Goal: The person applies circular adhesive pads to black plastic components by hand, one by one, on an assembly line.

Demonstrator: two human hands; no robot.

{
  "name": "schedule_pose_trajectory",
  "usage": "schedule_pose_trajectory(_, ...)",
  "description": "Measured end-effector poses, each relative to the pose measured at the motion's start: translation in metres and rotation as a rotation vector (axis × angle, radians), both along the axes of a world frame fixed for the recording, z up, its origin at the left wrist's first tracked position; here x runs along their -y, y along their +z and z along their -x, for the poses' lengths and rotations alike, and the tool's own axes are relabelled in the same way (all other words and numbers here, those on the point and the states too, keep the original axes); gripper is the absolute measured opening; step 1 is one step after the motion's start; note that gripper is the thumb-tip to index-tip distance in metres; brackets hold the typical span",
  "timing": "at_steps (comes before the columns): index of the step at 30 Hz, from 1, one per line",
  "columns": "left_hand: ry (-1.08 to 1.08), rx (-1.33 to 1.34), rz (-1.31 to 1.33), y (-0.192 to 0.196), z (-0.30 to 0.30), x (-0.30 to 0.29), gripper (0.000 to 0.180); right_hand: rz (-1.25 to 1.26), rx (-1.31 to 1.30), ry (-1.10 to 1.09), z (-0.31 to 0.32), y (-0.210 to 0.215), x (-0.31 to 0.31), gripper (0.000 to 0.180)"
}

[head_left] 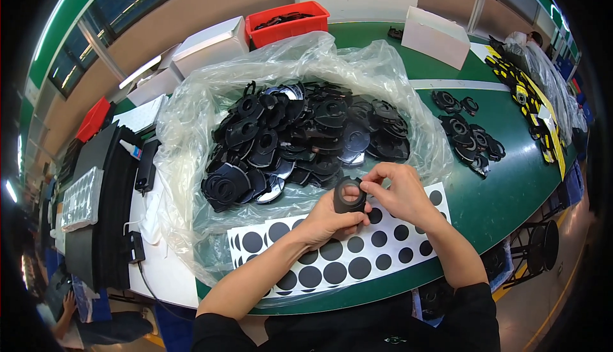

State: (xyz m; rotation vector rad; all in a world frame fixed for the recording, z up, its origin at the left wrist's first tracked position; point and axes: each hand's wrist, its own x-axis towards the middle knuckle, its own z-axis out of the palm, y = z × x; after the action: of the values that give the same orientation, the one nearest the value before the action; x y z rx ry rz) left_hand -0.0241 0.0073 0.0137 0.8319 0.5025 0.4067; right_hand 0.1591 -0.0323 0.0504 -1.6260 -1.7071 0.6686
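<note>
My left hand [324, 221] grips a black plastic part with a round opening [348, 207], its fingers wrapped around the lower side. At the part's upper right edge, my right hand [401, 192] pinches with thumb and forefinger; whether a small piece sits between those fingertips is hidden. Below both hands lie white sheets [393, 246] bearing rows of black round stickers in larger and smaller sizes. Just beyond, a big heap of similar black parts [306, 128] rests on a clear plastic bag [191, 122], some pieces showing shiny faces.
Several black parts [472, 141] lie to the right on the green table [511, 186]. A red bin [287, 29] and white boxes [437, 36] stand at the back. Yellow-and-black pieces [523, 96] line the far right. At left are black trays [96, 218] and a cable.
</note>
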Motion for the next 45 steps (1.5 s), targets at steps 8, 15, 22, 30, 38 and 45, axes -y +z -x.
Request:
schedule_pose_trajectory(8, 0.022, -0.592, -1.202, 0.07, 0.053, -0.028, 0.062, -0.388, -0.205, -0.498, -0.09, 0.008, -0.019, 0.019)
schedule_pose_trajectory(15, 0.061, -1.673, -1.334, 0.091, 0.121, -0.053, 0.059, -0.624, 0.763, -0.894, -0.166, 0.011, 0.006, 0.019)
schedule_pose_trajectory(22, 0.144, -1.788, -1.392, 0.052, 0.135, -0.068, 0.066, -0.336, 0.194, 0.243, 0.003, 0.01, 0.008, 0.019)
schedule_pose_trajectory(30, 0.218, -1.561, -1.49, 0.084, 0.112, -0.05, 0.055, 0.071, 0.274, 0.547, 0.05, -0.004, 0.033, 0.039)
schedule_pose_trajectory(38, 0.383, -1.122, -1.72, 0.075, 0.081, -0.04, 0.016, 0.094, 0.312, 0.557, 0.056, -0.006, 0.032, 0.032)
schedule_pose_trajectory(45, 0.217, 0.073, -0.071, 0.035, 0.022, -0.015, 0.045, -0.056, 0.231, 0.534, 0.054, -0.015, 0.035, 0.032)
